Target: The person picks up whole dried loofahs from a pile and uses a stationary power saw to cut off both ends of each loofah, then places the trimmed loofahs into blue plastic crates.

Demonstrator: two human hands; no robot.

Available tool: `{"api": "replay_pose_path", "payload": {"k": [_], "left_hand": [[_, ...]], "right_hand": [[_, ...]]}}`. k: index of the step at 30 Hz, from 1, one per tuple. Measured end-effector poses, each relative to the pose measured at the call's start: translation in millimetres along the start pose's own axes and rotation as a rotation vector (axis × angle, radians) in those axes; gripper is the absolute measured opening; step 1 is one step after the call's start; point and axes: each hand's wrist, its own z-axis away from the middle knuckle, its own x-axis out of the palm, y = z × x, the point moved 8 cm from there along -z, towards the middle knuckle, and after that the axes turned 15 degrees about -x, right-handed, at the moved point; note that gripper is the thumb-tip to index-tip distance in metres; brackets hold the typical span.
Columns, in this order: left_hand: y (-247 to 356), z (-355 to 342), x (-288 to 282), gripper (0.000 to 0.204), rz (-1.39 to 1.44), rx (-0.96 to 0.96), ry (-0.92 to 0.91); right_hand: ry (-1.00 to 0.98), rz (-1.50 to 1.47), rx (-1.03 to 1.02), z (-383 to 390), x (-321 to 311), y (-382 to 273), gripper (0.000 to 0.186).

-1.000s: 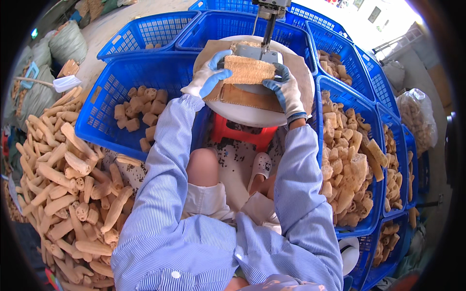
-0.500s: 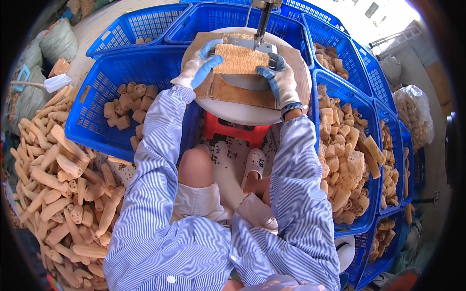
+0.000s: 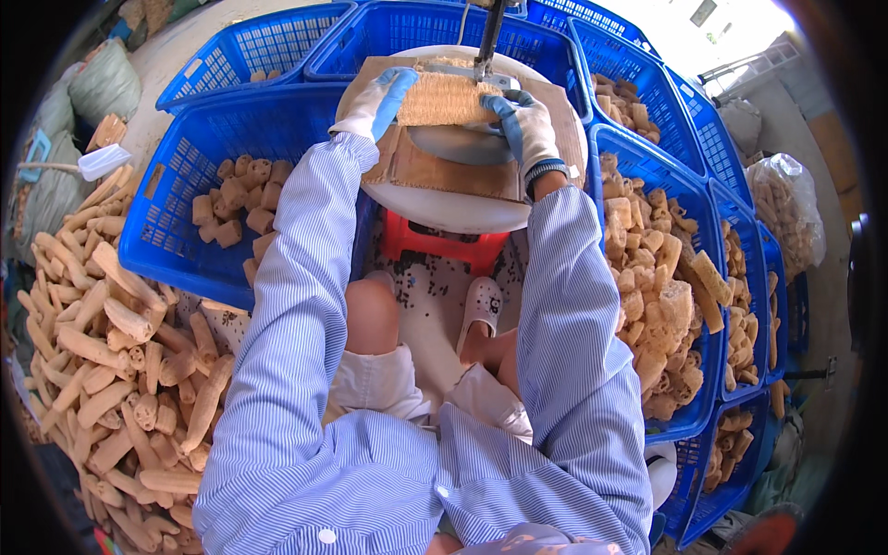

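A tan, fibrous loofah piece (image 3: pixel 444 99) lies crosswise between my gloved hands, in front of the metal plate of an upright machine (image 3: pixel 488 44). At its left end, my left hand (image 3: pixel 375 102) grips it, fingers along the edge. My right hand (image 3: pixel 527 125) closes on the opposite end, thumb across the near face. Both gloves are white with blue palms and fingers. Beneath lies a cardboard sheet (image 3: pixel 453 178) with an oval cut-out, on a round white tabletop (image 3: pixel 435 213). The loofah hides part of the machine's base.
Short cut loofah pieces (image 3: pixel 242 194) sit in a blue basket (image 3: pixel 185 254) at left. Whole loofahs (image 3: pixel 111 370) are heaped beside it. Another blue basket (image 3: pixel 708 407) at right holds many pieces, with more baskets behind. A red stool (image 3: pixel 444 245) stands under the tabletop.
Both hands and the loofah have shifted slightly away from me and a little left, closer to the machine. My left thumb no longer shows across the loofah's near face. The view has moved slightly.
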Motion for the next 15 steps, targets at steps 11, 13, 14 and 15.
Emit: {"api": "replay_pose_path", "payload": {"k": [11, 13, 14, 15], "left_hand": [[-5.2, -22.9, 5.2, 0.079, 0.011, -0.256, -0.036], [-5.4, -24.9, 5.1, 0.078, -0.002, -0.296, -0.031], [-4.8, -24.9, 4.9, 0.078, -0.003, -0.311, -0.027], [-3.8, -24.0, 4.1, 0.078, -0.004, -0.319, -0.014]], "right_hand": [[0.025, 0.055, 0.040, -13.1, -2.5, 6.8, 0.047], [0.028, 0.123, 0.046, -14.4, -4.3, 9.7, 0.050], [0.038, 0.105, 0.065, -14.7, -3.9, 12.5, 0.051], [0.051, 0.102, 0.072, -14.8, -3.4, 14.3, 0.051]]}}
